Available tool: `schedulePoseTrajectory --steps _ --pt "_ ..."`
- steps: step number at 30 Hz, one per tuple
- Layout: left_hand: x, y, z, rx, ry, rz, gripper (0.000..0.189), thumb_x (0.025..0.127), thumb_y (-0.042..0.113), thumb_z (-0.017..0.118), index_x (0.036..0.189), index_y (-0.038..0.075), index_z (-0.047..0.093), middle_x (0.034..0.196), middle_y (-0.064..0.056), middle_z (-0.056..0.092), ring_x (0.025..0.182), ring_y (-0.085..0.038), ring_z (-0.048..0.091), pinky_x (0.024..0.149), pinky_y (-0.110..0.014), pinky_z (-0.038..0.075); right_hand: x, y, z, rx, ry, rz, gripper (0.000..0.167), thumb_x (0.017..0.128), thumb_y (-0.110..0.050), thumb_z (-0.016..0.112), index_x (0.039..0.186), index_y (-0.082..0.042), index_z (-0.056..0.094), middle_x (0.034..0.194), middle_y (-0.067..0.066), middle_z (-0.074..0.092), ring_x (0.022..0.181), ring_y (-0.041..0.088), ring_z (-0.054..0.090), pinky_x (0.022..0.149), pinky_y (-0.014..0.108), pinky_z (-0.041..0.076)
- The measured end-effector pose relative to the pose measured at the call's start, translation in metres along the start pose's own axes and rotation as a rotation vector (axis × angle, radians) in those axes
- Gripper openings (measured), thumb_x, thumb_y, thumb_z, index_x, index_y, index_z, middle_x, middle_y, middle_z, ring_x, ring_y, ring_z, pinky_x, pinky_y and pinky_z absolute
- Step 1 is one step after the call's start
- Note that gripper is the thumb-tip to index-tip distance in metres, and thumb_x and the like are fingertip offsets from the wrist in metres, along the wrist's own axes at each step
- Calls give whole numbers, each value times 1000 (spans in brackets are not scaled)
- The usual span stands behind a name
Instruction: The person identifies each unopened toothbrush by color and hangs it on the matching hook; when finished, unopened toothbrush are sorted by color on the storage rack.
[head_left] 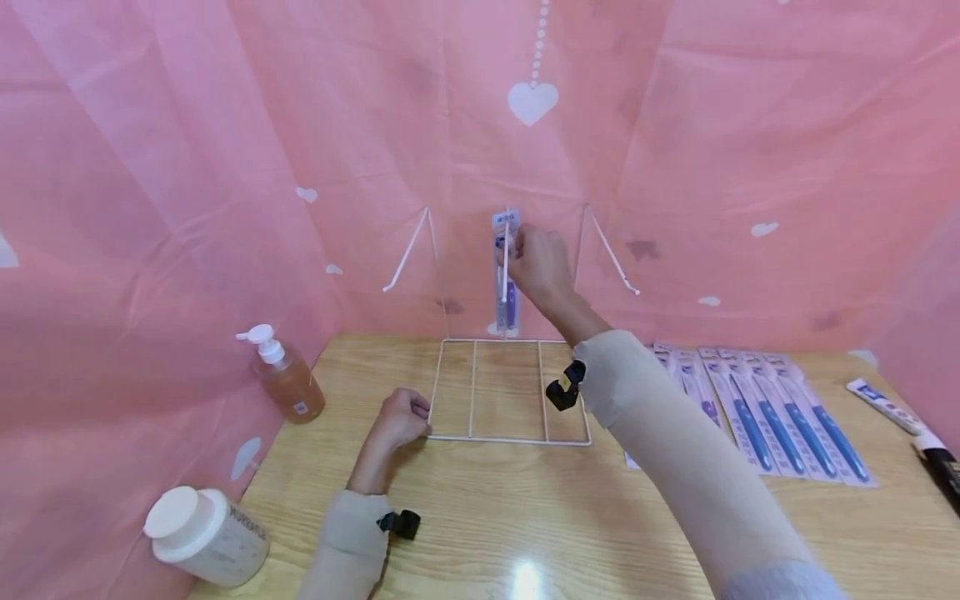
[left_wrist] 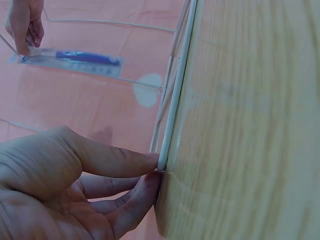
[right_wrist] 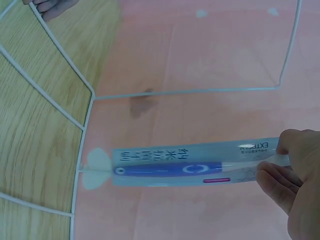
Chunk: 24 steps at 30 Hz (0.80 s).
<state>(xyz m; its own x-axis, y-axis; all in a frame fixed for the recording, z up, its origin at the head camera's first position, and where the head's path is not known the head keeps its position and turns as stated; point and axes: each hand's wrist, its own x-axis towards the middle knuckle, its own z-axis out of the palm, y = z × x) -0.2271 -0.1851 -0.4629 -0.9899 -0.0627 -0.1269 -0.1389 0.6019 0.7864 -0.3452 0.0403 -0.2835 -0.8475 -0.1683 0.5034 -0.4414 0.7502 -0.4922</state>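
A white wire display rack (head_left: 510,441) stands on the wooden table, its base flat and its upright part against the pink cloth. My left hand (head_left: 399,419) pinches the front left corner of the base between thumb and fingers. At the middle prong my right hand (head_left: 542,265) pinches a packaged purple toothbrush (right_wrist: 200,169) near the top of its pack. The pack hangs upright behind the prong; whether the prong passes through its hole is hidden by the fingers. Both side prongs (head_left: 406,250) carry nothing.
Several packaged toothbrushes (head_left: 787,417), blue and purple, lie in a row on the right, partly under my right forearm. Beyond them are a toothpaste tube (head_left: 885,406) and a black item (head_left: 943,471). On the left stand an amber pump bottle (head_left: 291,387) and a white jar (head_left: 217,537).
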Motion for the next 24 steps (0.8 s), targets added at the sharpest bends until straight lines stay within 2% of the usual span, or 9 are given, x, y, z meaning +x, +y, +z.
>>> schedulePoseTrajectory --steps 6,10,14,17,21,24 --pt "1 -3 1 -11 -12 12 33 64 -13 74 95 -6 67 85 -10 63 80 -23 60 74 -34 53 2 5 8 12 59 -7 17 88 -13 69 82 1 63 73 13 64 69 30 59 61 41 47" --pt "1 -3 1 -9 -10 4 32 65 -13 74 95 -6 67 85 -10 63 80 -23 60 74 -34 53 2 7 5 -19 34 14 21 87 -18 71 81 0 63 73 12 63 68 29 58 61 39 45" --pt "1 -1 -1 -4 -11 1 32 65 -13 75 96 -6 67 86 -10 64 80 -23 61 75 -35 53 -1 14 -3 -62 -79 77 32 84 -28 75 91 2 64 80 13 65 71 28 58 61 38 47" --pt "1 -1 -3 -4 -14 0 32 66 -14 74 96 -6 67 86 -11 63 81 -24 61 75 -36 53 -7 28 -10 -95 -165 95 45 83 -34 77 102 4 64 89 16 66 75 29 58 67 41 50" --pt "2 0 -3 -5 -19 -3 32 66 -14 74 97 -6 67 87 -11 64 82 -25 61 76 -36 53 -20 60 -20 -98 -245 91 47 86 -32 75 106 10 62 96 23 65 79 32 57 74 46 51" --pt "1 0 -3 -11 -24 -17 33 66 -13 74 97 -6 67 88 -11 64 82 -25 61 76 -36 54 -34 88 -28 -125 -331 127 45 89 -28 71 107 12 61 101 28 64 83 37 60 77 50 51"
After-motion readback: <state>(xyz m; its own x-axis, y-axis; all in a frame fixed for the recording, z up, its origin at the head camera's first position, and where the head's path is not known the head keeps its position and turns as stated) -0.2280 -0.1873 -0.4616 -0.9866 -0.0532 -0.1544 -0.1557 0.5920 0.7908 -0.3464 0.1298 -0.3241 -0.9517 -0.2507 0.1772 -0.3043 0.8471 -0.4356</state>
